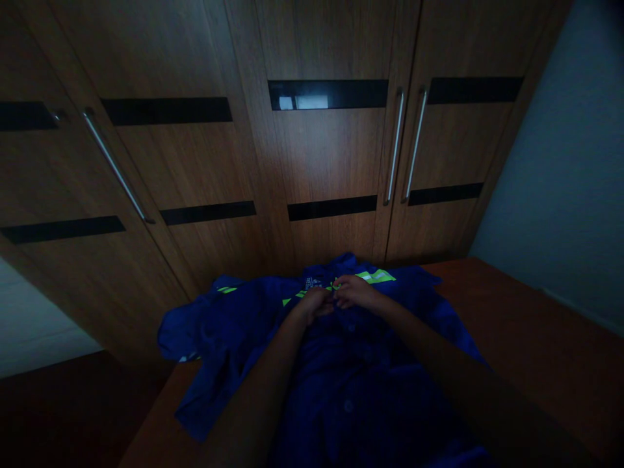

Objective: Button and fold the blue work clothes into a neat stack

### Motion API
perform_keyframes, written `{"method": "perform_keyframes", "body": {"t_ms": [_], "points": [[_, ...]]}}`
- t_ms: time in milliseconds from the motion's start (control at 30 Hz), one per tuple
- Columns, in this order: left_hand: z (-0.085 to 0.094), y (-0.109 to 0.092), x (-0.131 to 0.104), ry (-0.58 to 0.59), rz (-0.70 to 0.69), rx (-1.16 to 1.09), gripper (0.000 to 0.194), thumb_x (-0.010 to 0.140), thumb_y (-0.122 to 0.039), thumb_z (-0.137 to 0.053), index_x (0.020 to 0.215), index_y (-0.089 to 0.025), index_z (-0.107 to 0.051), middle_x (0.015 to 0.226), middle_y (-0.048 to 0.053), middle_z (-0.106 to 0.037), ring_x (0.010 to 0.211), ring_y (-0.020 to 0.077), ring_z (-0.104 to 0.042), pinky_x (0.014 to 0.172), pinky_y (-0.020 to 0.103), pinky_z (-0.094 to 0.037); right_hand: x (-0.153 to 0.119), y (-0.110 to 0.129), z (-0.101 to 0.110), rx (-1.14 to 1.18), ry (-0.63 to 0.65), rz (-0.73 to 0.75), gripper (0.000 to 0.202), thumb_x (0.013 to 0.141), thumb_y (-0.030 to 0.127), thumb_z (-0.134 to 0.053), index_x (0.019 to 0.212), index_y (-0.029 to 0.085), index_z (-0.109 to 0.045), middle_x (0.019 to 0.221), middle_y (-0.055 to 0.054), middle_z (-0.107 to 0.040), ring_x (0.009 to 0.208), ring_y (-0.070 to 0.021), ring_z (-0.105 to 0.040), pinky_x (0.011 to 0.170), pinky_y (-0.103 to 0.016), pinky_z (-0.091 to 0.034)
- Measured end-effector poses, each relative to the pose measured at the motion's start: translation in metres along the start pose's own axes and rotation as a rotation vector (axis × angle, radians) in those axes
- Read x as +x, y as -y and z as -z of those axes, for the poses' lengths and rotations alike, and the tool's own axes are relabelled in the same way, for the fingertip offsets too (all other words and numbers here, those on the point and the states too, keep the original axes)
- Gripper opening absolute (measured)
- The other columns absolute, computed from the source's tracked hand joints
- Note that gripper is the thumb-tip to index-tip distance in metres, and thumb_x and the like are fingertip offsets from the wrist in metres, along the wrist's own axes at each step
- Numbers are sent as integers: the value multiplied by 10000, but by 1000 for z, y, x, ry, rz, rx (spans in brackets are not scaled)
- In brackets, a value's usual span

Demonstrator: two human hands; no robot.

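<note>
The left hand (316, 304) and right hand (357, 292) meet over the blue button-front work shirt (331, 370), lower centre, probably handling its fastening; whether they pinch cloth, I cannot tell. This calls for fingertip precision.

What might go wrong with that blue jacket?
It's dim, so the person might fumble: the left hand and right hand are working on dark cloth. Also, the blue work jacket seems to poke past the tabletop's edge, so it might slip.
</note>
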State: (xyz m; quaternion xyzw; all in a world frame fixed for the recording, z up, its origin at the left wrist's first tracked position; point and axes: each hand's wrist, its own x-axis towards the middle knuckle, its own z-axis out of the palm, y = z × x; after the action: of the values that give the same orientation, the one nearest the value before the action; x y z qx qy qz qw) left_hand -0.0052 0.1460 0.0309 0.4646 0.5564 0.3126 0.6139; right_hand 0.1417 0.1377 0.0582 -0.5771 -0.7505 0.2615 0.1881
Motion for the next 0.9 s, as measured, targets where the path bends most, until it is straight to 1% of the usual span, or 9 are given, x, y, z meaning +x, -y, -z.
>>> {"method": "perform_keyframes", "body": {"t_ms": [100,200,267,333,400,467,600,767,900], "points": [[4,0,-11,21,20,4,305,885,-325,-543,1135,-151,-550,1112,76,-592,921,189,-605,776,387,-523,-19,-19,14,48,25,-35,240,874,322,-467,916,147,-626,696,-29,-671,573,-109,-617,509,-178,-445],[3,1,-23,50,22,9,240,880,-331,-548,989,-124,-601,926,48,-644,759,142,-625,674,311,-530,-46,-31,21,77,128,-60,378,815,484,-521,686,140,-612,551,-20,-603,488,-123,-570,438,-196,-414],[0,3,-31,70,9,1,238,846,-344,-587,833,-109,-625,754,37,-657,635,124,-623,594,255,-511,-62,-32,21,111,206,-59,306,751,464,-602,739,159,-624,581,3,-619,488,-123,-572,428,-195,-411],[-4,3,-40,101,-4,-22,247,788,-354,-643,741,-112,-626,651,40,-655,566,126,-624,555,232,-499,-72,-28,20,133,230,-48,207,697,347,-655,826,187,-631,630,28,-641,513,-121,-585,446,-192,-415],[-10,3,-50,135,-16,-63,238,737,-355,-684,746,-125,-626,646,39,-662,547,133,-630,554,238,-507,-75,-19,19,130,158,-38,178,677,235,-638,848,191,-620,672,28,-648,574,-126,-599,495,-195,-418],[-15,1,-60,166,-30,-121,239,712,-353,-700,778,-138,-618,674,31,-666,545,132,-633,564,246,-514,-74,-9,19,113,13,-28,149,675,172,-601,823,178,-601,755,1,-651,702,-142,-606,576,-204,-419],[-22,-2,-83,220,-71,-263,257,726,-372,-678,826,-148,-599,702,28,-652,550,121,-628,562,234,-503,-73,11,16,118,-185,-28,80,698,190,-569,776,173,-572,809,-28,-641,790,-162,-587,625,-220,-402],[-23,1,-102,162,-176,-428,173,760,-278,-650,878,-174,-577,732,-12,-625,541,62,-596,554,166,-464,-92,22,6,180,-148,3,110,772,271,-526,835,192,-567,694,21,-630,607,-112,-572,524,-196,-381],[-22,5,-110,124,-199,-462,248,740,-177,-664,973,-167,-580,868,36,-659,653,90,-638,633,200,-493,-119,23,6,114,-138,55,96,708,223,-584,797,193,-563,678,15,-619,614,-122,-564,553,-214,-366]]}}
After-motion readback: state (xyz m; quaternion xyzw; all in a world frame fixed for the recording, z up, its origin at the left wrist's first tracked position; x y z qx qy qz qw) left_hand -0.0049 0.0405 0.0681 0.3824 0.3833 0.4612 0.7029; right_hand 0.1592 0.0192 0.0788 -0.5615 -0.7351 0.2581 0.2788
